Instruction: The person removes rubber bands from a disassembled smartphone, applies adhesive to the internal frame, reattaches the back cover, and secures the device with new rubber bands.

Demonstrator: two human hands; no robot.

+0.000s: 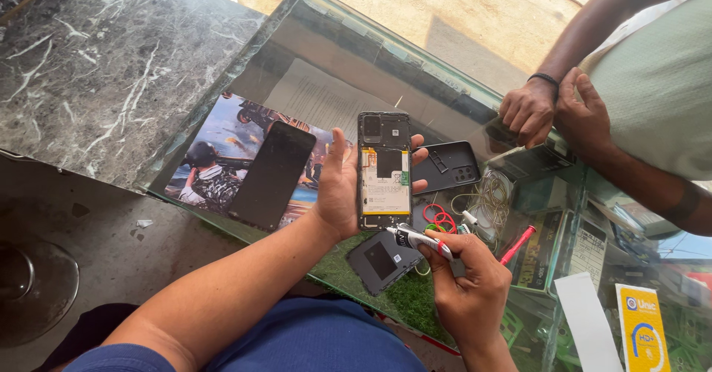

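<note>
The left hand (337, 190) holds an opened phone (384, 170) upright above the glass desk (348, 45), its back cover off and its inner board and battery exposed; the fingers (417, 149) wrap round the far edge and the thumb lies along the near edge, a firm closed grip on the phone body. The right hand (469, 283) is just below and to the right of it, fingers pinched narrow round a small glue tube (419, 238) with white body and red band, its tip pointing at the lower edge of the phone, touching or very nearly so; contact cannot be confirmed. On the desk lie a black phone screen panel (273, 173), resting partly on a printed picture (215, 149) under the glass; a black back cover (449, 166) with camera cut-outs just right of the held phone; a dark grey square part (380, 261) beneath the hands; red rubber bands (439, 216); and a red pen (518, 244). At upper right, another person's two hands (552, 109) are clasped together at the desk edge, well apart from the work.
</note>
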